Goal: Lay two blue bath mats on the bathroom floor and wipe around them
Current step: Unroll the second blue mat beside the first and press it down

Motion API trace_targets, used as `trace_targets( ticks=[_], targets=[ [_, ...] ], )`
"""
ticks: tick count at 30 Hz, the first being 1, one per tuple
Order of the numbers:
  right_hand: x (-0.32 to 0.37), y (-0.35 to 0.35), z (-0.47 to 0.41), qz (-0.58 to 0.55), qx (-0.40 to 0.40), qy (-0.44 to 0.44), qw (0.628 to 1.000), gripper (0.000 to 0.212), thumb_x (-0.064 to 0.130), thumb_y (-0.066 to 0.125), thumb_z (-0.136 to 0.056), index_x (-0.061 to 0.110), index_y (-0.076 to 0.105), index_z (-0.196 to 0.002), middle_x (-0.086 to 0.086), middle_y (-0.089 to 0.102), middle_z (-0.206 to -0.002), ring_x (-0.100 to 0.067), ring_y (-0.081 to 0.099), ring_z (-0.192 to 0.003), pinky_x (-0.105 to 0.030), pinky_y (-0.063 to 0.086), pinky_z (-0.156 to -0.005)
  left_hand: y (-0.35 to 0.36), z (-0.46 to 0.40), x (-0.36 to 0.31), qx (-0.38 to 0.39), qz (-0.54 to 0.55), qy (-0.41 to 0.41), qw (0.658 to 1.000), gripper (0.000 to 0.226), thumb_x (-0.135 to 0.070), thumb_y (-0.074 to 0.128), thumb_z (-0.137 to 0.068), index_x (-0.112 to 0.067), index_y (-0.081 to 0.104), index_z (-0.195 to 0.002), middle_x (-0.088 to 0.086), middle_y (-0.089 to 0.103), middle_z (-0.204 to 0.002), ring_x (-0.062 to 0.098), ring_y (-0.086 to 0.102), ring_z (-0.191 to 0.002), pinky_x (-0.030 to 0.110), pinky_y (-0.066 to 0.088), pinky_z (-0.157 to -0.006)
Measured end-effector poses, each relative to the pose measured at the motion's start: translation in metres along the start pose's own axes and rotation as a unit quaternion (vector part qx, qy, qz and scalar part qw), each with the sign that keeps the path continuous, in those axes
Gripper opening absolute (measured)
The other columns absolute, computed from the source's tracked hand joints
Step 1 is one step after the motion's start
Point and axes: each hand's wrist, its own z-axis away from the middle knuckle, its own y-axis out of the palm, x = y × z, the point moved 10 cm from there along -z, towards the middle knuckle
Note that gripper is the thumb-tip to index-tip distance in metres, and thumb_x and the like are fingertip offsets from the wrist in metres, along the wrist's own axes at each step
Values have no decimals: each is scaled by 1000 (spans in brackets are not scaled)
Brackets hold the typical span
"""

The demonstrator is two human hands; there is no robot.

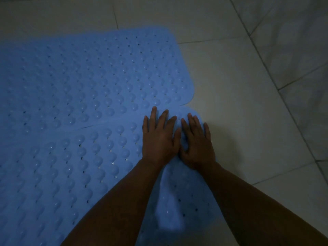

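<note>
Where the dim light reaches it, the tiled bathroom floor shows pale square tiles with thin grout lines, running along the top and down the whole right side of the view. Two blue bath mats lie flat on it side by side, their long edges meeting in a seam that runs from the left of the view to a notch at the right, where their rounded corners part. Of the two, the far bath mat shows more of itself, reaching from the left edge to its rounded right-hand corners, its top studded with rows of round bumps and small drain holes. On this side of the seam, the near bath mat carries the same bumps and holes and is partly hidden under the person's two bare forearms, which come in from the bottom of the view. Near that mat's right end, just short of the seam, the left hand lies palm down with its fingers straight and spread, pressing on the mat and gripping nothing. Just beside it, thumbs almost touching, the right hand presses flat on the same mat's far right corner, fingers likewise extended and holding nothing.
</note>
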Motion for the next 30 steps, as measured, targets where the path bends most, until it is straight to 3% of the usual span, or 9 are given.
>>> trace_targets(
  ticks=[4,10,13,15,17,20,23,30],
  targets=[
    [1,1,0,16,17,7,1000,82,63,29,-93,20,19,-162,-8,8,-171,-24,4,-158,-55,7,-125,-8,5,2,6,3,-16,1000,50,-49,38,-106,-21,60,-141,6,49,-157,33,21,-157,58,23,-122],
    [5,-4,-8,-29,61,52,996,86,70,22,-88,21,31,-159,-9,17,-169,-26,13,-157,-55,10,-124,-17,27,3,34,-9,-14,999,53,-49,34,-105,-21,58,-143,7,47,-158,34,19,-157,59,21,-123],
    [0,-23,-23,-86,77,77,990,80,71,35,-87,23,47,-150,-9,35,-163,-25,28,-153,-48,24,-123,-12,34,-5,51,-23,-9,998,53,-48,37,-105,-19,54,-147,9,43,-160,36,19,-157,60,22,-123],
    [-7,-38,-33,-103,61,77,990,58,56,52,-96,21,56,-142,-6,49,-154,-26,35,-148,-42,32,-120,-3,35,-13,69,-39,-9,997,56,-46,39,-105,-17,49,-151,12,38,-164,38,17,-157,62,22,-123],
    [-14,-53,-37,-115,18,71,991,43,44,54,-99,19,63,-133,-5,58,-144,-28,42,-142,-45,38,-115,13,38,-17,102,-63,-13,993,61,-47,33,-105,-16,40,-157,12,26,-168,39,9,-158,64,17,-124],
    [-24,-66,-41,-133,-50,67,988,40,40,51,-95,16,69,-121,-6,67,-127,-30,54,-127,-49,47,-105,34,48,-13,132,-102,-16,986,72,-56,22,-105,-14,23,-163,13,7,-172,38,-4,-159,63,7,-125],
    [-29,-63,-51,-120,-75,26,990,38,40,46,-98,15,70,-115,-6,68,-118,-32,58,-119,-49,50,-99,35,53,-12,117,-120,4,986,78,-61,26,-105,-12,18,-164,15,4,-172,39,-5,-159,62,6,-125],
    [-40,-63,-52,-105,-138,9,985,32,31,51,-99,12,72,-113,-10,68,-120,-34,58,-121,-44,52,-95,39,55,-13,154,-118,-5,981,84,-69,20,-102,-14,9,-165,13,-5,-173,38,-13,-158,62,3,-125]
  ],
)
